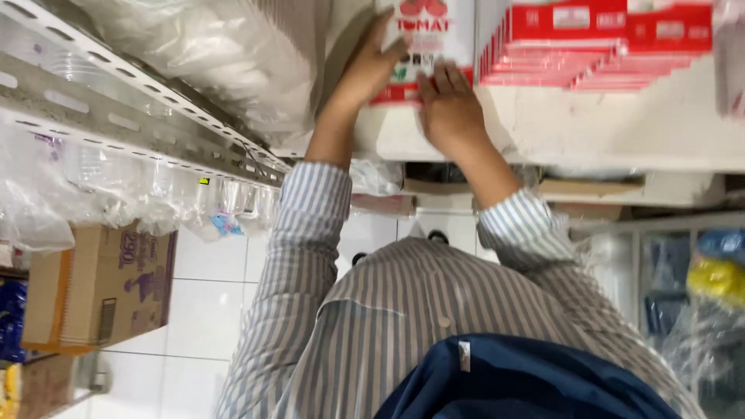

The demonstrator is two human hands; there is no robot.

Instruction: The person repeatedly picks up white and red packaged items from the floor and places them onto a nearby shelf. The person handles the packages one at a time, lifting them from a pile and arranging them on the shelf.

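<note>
The carton (425, 46) is a flat white box with a red band along one end and a picture of red tomatoes on its face, with small dark marks below that. It sits on a white shelf (621, 124) at the top of the view, standing just left of a stack of red and white boxes (597, 46) that fan out in steps.

Both hands are on the carton. The left hand (371, 66) wraps round its left edge, fingers spread up over the white face and thumb near the printed part, so it grasps the carton. The right hand (450, 109) lies flat against the lower red end, fingers pressed on the front; whether it is closed round the edge I cannot tell, since the back of the hand hides the palm side.

Both arms wear a shirt with thin grey and white stripes (372, 326), cuffs pushed up from the wrists. A dark blue cloth (528, 380) shows at the bottom edge.

To the left runs a metal rack with slotted holes (116, 101), hung with clear plastic bags (116, 186). A brown cardboard box (101, 287) stands below it on a white tiled floor (202, 310).
</note>
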